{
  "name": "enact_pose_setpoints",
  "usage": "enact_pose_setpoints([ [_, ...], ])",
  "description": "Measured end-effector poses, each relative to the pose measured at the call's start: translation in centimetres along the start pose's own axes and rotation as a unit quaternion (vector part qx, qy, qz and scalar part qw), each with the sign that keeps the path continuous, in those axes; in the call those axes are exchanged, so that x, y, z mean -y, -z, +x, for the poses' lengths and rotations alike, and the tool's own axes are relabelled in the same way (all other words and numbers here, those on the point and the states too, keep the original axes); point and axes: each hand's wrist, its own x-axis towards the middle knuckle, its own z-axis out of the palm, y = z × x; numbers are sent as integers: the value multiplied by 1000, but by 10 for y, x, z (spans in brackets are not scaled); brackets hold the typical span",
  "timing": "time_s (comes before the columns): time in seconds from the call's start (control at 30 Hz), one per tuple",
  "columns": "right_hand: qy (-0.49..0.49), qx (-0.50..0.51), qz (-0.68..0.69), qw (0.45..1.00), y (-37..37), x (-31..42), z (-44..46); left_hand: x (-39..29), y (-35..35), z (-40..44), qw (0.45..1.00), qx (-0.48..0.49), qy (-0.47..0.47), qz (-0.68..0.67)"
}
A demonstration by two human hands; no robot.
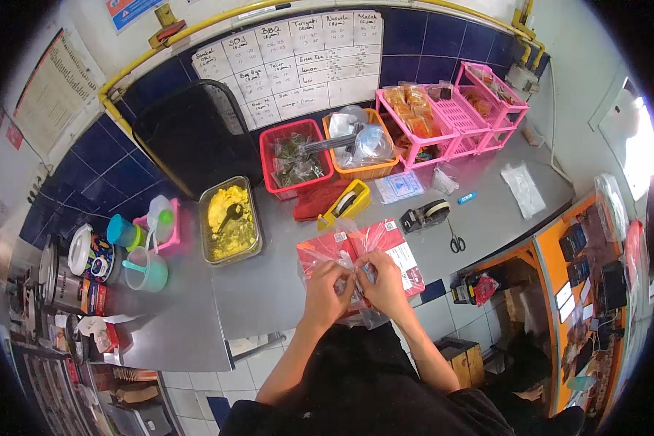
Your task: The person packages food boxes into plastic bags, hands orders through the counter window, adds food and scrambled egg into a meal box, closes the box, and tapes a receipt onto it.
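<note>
Two red boxes (390, 238) stand side by side at the front edge of the steel table, inside a clear plastic bag (314, 256). The bag's gathered top lies between my hands, above the boxes. My left hand (327, 292) is closed, its fingers pinching the plastic. Close against it, my right hand (382, 282) pinches the bag from the other side. The fingertips of both hands meet near the middle, so the exact shape of the twisted plastic is hard to make out. A white label (402, 256) shows on the right box.
Behind the boxes are a yellow tape dispenser (345, 206), a black tape dispenser (425, 216) and scissors (456, 241). A tray of yellow food (253, 247) stands left. Red (269, 163) and orange (385, 166) baskets and a pink rack (443, 149) line the back.
</note>
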Motion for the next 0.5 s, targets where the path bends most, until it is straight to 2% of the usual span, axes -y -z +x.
enact_pose_setpoints([
  [0.33, -4, 30, 35, 999, 8, -4, 9, -2, -9, 0, 998, -58, 20, 5],
  [0.43, -36, 45, 43, 997, 6, -7, 11, -6, -11, 3, 996, -84, 30, -22],
  [0.5, -68, 18, 72, 995, 1, -16, 10, -11, -12, 5, 994, -97, 40, -33],
])
